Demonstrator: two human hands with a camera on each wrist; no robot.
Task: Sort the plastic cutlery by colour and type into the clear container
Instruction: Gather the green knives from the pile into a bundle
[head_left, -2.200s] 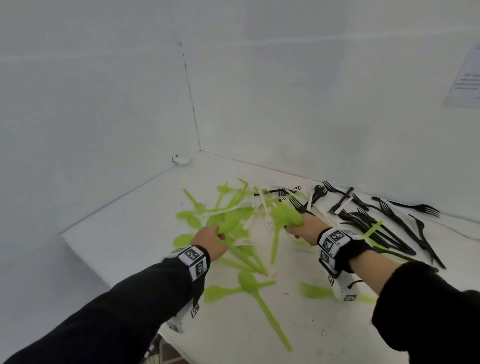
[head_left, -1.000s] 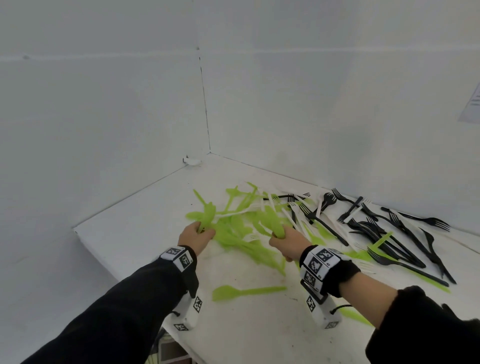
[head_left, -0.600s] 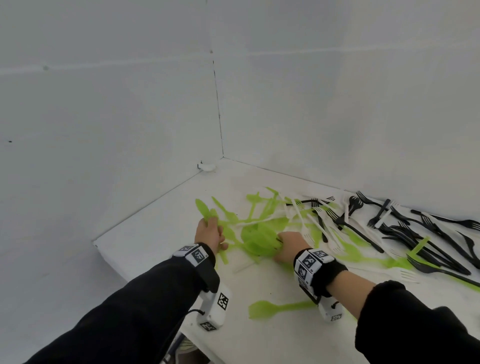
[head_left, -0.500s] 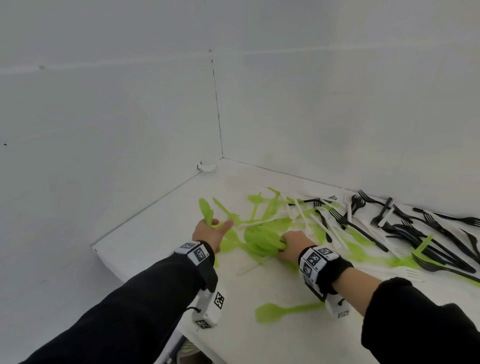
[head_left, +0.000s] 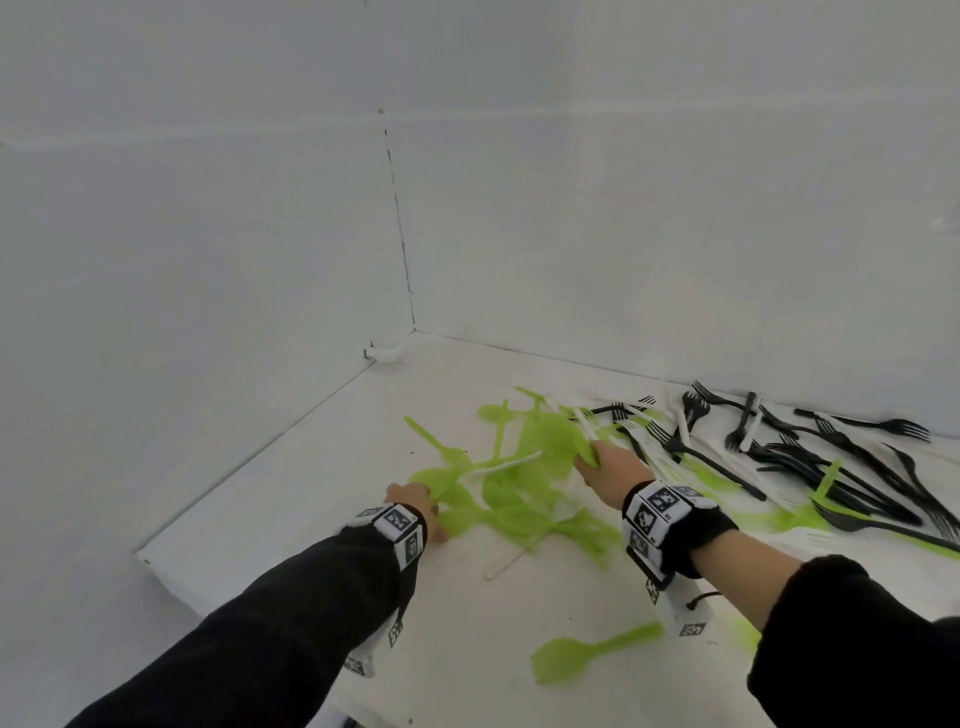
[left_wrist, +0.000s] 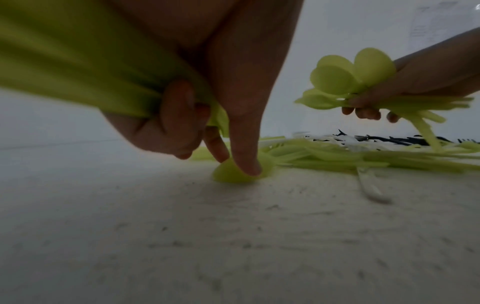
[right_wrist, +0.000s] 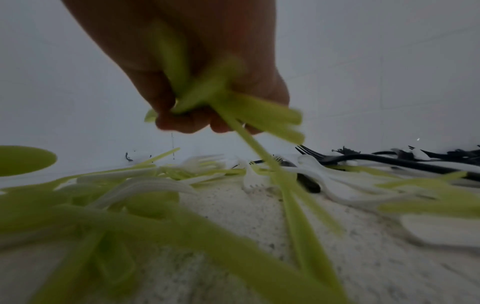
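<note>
White walls meet in a corner behind a white table (head_left: 291, 493) with small dark specks on it.

My left hand (head_left: 415, 506) is low at the near left edge of the green pile (head_left: 519, 483). Its back fingers curl tight around a bunch of green handles (left_wrist: 85, 72). My thumb and one finger pinch the round bowl of a green spoon (left_wrist: 233, 174) that touches the table.

My right hand (head_left: 610, 470) is up above the pile. It squeezes a bunch of green spoons (left_wrist: 348, 80), with the round bowls fanning out one way and the handles (right_wrist: 262, 117) sticking out the other way. One long handle hangs down to the pile.

Green spoons and forks lie mixed up between my hands. Some white forks (right_wrist: 259, 176) are in the mix too. Black forks (head_left: 831, 457) lie in a heap to the right, by the wall. One green fork (head_left: 587, 654) lies alone, close to me.

Both wrists wear black bands (head_left: 691, 535) with white tags (head_left: 657, 506). The tags have black square patterns, but no words I can read.

I cannot see the clear container.
</note>
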